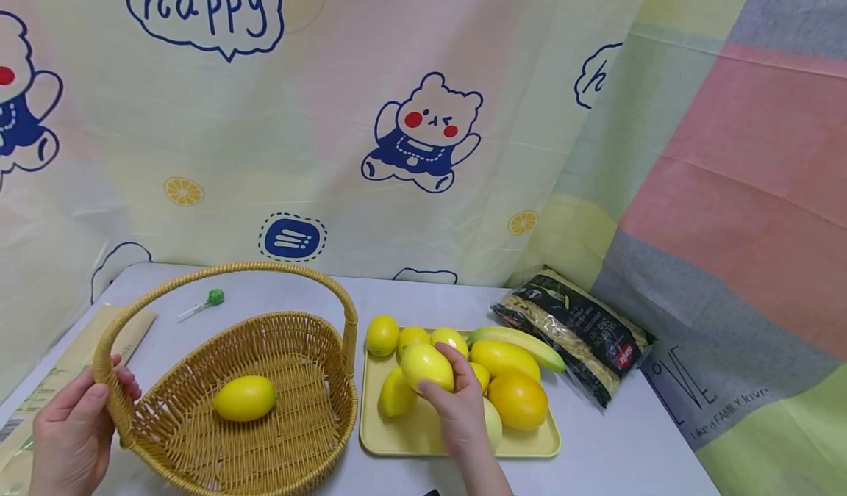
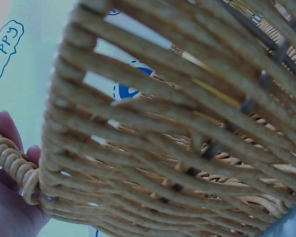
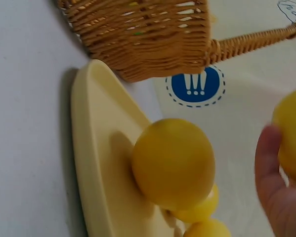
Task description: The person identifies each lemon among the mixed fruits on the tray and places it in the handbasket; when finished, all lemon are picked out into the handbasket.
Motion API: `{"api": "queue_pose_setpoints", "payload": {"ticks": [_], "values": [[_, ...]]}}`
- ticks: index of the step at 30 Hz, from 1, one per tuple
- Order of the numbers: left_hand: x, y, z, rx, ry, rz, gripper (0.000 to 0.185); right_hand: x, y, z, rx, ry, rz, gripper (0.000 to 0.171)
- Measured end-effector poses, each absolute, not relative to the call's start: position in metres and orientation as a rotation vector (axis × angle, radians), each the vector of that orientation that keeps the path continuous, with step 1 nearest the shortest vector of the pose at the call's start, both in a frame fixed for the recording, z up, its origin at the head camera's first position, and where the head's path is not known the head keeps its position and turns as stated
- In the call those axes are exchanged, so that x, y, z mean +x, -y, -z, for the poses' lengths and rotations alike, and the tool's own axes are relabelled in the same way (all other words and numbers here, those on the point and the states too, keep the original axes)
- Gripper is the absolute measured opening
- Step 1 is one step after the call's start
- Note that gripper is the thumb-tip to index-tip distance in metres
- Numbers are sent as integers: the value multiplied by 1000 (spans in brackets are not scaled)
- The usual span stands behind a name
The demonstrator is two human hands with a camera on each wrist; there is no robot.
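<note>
Fingers of the right hand (image 1: 461,408) were curled around a yellow lemon (image 1: 426,366), holding it up just above the yellow tray (image 1: 390,441). More lemons, an orange (image 1: 519,400) and a banana (image 1: 523,343) lay on that tray. Fingers of the left hand (image 1: 73,430) were wrapped around the rim of the woven basket (image 1: 165,400), right where the handle (image 1: 225,270) joined it. In the left wrist view, the fingertips (image 2: 7,131) showed beside the twisted rim. One lemon in the basket (image 1: 244,397) lay on its side near the middle. The basket sat just beside the tray on the gray table (image 1: 629,452). A dark bag of pasta (image 1: 576,331) lay to the right of the tray. A green lollipop (image 1: 210,299) lay behind the basket. A bear cloth (image 1: 423,132) hung at the back.
</note>
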State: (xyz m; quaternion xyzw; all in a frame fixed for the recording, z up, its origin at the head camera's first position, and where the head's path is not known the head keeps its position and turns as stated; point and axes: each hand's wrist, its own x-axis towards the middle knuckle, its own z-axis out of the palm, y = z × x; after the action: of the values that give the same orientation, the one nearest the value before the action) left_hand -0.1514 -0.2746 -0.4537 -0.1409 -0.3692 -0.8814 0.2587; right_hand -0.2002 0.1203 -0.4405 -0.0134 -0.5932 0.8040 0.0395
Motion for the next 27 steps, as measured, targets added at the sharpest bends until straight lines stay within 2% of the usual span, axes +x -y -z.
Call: {"api": "queue_pose_setpoints", "payload": {"ticks": [11, 18, 22, 27], "values": [[-152, 276, 453, -367, 1010, 2403, 34, -199, -120, 437, 356, 1888, -2632, 55], [-151, 276, 454, -349, 1026, 2404, 33, -198, -98, 439, 948, 1890, -2617, 50], [-151, 277, 453, -341, 1039, 2400, 33, -198, -81, 437, 1251, 1940, -2483, 53], [-151, 277, 453, -352, 1039, 2397, 33, -196, -60, 428, 1372, 2250, -2220, 53]]}}
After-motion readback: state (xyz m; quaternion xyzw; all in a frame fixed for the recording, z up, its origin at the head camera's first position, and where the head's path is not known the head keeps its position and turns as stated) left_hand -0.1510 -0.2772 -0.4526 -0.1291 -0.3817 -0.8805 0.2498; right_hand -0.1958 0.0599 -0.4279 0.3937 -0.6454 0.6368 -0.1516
